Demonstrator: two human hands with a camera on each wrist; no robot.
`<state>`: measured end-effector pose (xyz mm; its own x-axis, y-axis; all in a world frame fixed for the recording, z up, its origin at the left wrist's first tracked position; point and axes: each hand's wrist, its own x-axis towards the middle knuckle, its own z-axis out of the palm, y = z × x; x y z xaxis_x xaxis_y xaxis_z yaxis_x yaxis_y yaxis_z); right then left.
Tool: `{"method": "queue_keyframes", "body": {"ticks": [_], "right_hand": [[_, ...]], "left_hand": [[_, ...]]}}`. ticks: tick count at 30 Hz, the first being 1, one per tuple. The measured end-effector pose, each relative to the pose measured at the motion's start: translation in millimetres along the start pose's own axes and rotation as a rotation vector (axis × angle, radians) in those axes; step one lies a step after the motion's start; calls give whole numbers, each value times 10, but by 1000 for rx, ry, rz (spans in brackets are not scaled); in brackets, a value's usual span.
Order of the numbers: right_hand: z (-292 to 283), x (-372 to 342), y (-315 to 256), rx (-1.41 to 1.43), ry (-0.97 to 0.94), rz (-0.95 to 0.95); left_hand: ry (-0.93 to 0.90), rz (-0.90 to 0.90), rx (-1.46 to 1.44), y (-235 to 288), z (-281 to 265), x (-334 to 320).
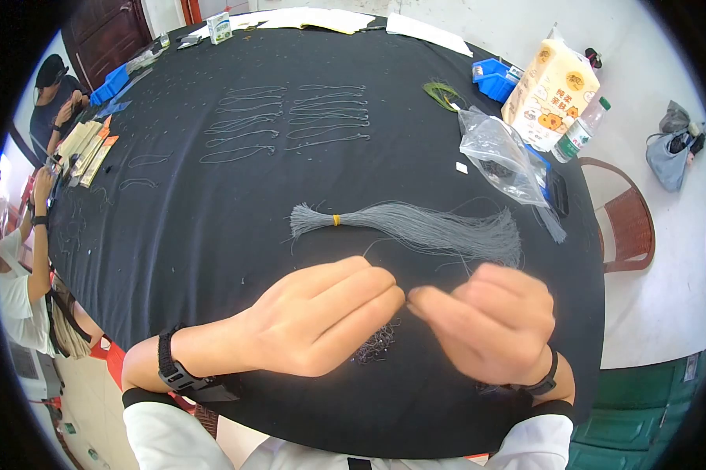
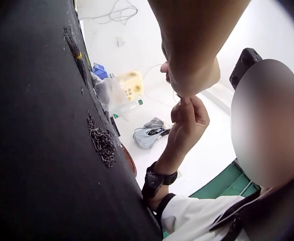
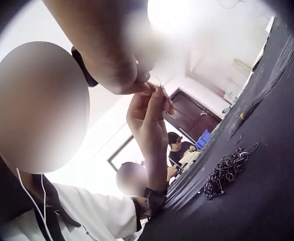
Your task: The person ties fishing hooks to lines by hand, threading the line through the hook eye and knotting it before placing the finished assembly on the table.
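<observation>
Both hands meet fingertip to fingertip over the table's near side. My left hand (image 1: 322, 317) pinches a thin cord between thumb and fingers, and my right hand (image 1: 490, 321) pinches it from the other side. A fine loop of this cord (image 3: 159, 80) shows at the fingertips in the right wrist view; most of it is hidden by the fingers. Beyond the hands lies a bundle of grey cords (image 1: 416, 223), bound with a yellow band (image 1: 336, 220). Beneath the hands sits a pile of small dark metal clasps (image 3: 227, 173), partly covered in the head view.
Looped cords (image 1: 247, 121) lie in two columns on the black tablecloth (image 1: 212, 211). To the right are a clear plastic bag (image 1: 498, 153), a tissue pack (image 1: 551, 94), a bottle (image 1: 582, 131) and a blue bin (image 1: 494, 78). Other people (image 1: 55, 102) sit at the left edge.
</observation>
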<state>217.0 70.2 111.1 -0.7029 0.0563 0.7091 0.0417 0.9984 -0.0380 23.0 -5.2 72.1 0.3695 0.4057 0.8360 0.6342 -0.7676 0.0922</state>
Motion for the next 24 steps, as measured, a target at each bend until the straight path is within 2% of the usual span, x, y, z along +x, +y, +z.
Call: {"method": "queue_keyframes", "body": {"ticks": [4, 7, 13, 22, 24], "right_hand": [[58, -2, 128, 201, 3, 143], [118, -25, 189, 308, 43, 182], [85, -14, 193, 391, -44, 221], [211, -87, 144, 808, -130, 498], [241, -117, 137, 813, -89, 507]], "left_hand": [[7, -9, -67, 32, 8, 11], [34, -33, -84, 33, 19, 1], [35, -84, -145, 55, -3, 14], [89, -144, -185, 71, -33, 28], [93, -148, -182, 78, -38, 35]]}}
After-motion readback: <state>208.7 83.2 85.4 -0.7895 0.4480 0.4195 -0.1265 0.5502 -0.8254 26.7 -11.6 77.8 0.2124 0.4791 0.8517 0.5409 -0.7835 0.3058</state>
